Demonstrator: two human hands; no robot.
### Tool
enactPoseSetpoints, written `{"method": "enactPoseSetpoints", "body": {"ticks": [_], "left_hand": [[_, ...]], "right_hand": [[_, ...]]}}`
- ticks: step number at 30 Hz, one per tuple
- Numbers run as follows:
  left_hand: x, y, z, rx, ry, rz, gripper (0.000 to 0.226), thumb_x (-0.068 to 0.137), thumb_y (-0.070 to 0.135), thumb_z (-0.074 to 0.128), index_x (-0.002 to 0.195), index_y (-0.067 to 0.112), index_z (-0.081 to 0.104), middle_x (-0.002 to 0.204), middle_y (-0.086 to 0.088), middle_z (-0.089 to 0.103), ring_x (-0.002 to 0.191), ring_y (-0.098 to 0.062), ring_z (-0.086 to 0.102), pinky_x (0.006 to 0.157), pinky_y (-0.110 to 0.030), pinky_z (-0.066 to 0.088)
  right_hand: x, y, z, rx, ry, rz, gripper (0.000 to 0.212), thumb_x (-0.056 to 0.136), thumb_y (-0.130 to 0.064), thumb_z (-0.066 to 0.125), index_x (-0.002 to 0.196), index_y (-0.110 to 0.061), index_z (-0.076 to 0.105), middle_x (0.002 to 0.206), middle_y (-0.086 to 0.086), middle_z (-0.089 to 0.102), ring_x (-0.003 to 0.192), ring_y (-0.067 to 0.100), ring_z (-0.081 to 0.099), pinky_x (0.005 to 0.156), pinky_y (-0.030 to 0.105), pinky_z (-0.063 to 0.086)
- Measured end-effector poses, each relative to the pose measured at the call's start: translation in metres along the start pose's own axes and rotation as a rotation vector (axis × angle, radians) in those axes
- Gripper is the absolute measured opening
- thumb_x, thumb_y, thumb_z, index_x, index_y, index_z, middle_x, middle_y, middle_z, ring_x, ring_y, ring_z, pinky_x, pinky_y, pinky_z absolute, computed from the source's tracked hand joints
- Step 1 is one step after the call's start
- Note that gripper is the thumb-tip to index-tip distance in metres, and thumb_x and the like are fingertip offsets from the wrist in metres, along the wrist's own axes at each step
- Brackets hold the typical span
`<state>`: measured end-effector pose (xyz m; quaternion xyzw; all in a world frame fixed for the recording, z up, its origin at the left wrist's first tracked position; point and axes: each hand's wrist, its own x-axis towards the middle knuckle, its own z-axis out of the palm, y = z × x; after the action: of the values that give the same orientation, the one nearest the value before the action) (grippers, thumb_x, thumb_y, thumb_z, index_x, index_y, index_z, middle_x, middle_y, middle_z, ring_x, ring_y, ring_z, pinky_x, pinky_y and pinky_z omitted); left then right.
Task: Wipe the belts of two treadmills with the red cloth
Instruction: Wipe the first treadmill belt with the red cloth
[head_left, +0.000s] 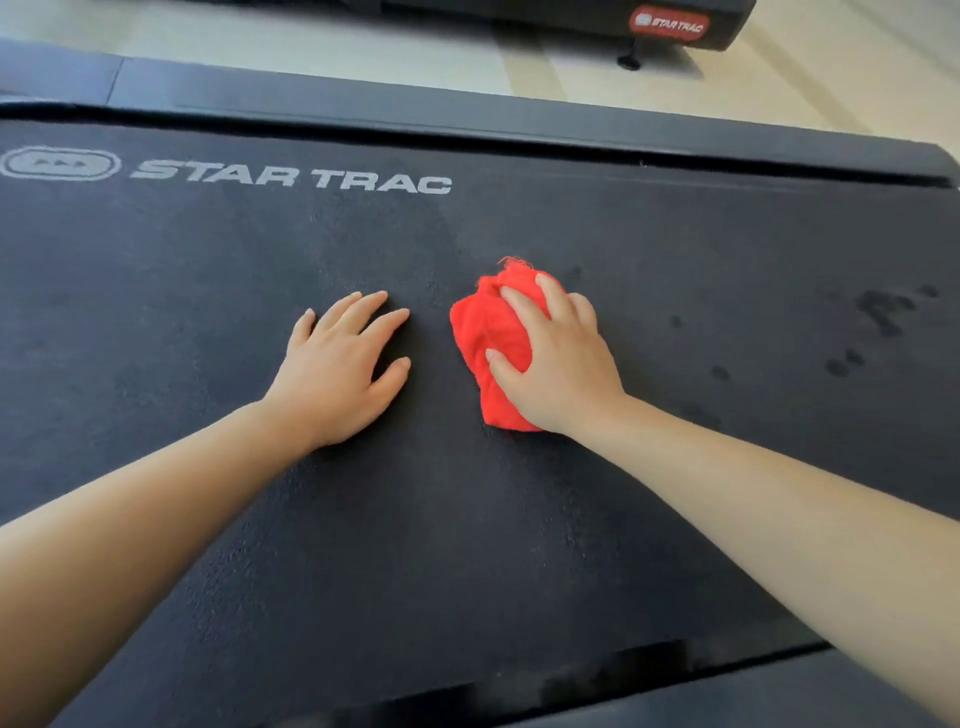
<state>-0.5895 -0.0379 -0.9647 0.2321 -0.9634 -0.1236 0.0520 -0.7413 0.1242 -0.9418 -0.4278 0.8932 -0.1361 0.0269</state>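
Right hand (558, 364) grips bunched red cloth (491, 338) mid-belt (467, 545), wiping first treadmill. Left hand (340, 364) flat, fingers spread, bracing. Dark spots (878, 317) at 3 o'clock: likely next sweep.

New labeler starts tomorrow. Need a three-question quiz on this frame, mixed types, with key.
1. True or false: the left hand lies flat on the belt and holds nothing.
2. Pick one. The red cloth is: A) bunched on the belt under the right hand; B) draped over the side rail; C) lying on the floor.
3. Fill in: the dark spots on the belt lie to the ___ of the cloth, on the person's own side naming.

Key: 1 true; 2 A; 3 right.
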Motion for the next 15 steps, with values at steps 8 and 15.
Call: {"method": "enactPoseSetpoints", "body": {"ticks": [8,15], "left_hand": [[0.085,0.008,0.008,0.036,-0.005,0.002,0.06,0.091,0.047,0.036,0.145,0.023,0.028,0.154,0.002,0.022,0.143,-0.018,0.014,0.114,-0.053,0.011],[0.108,-0.003,0.012,-0.022,0.116,-0.095,0.063,0.086,0.05,0.037,0.142,0.021,0.035,0.151,0.005,0.03,0.141,-0.015,0.022,0.115,-0.046,0.01]], "right_hand": [[0.064,0.015,0.008,0.016,0.031,-0.025,0.064,0.086,-0.049,0.052,0.144,-0.033,0.029,0.155,0.002,0.016,0.137,0.03,0.016,0.1,0.049,0.037],[0.138,0.012,0.013,0.033,0.017,-0.126,0.065,0.085,-0.048,0.053,0.144,-0.032,0.031,0.154,0.002,0.02,0.137,0.029,0.019,0.101,0.049,0.039]]}}
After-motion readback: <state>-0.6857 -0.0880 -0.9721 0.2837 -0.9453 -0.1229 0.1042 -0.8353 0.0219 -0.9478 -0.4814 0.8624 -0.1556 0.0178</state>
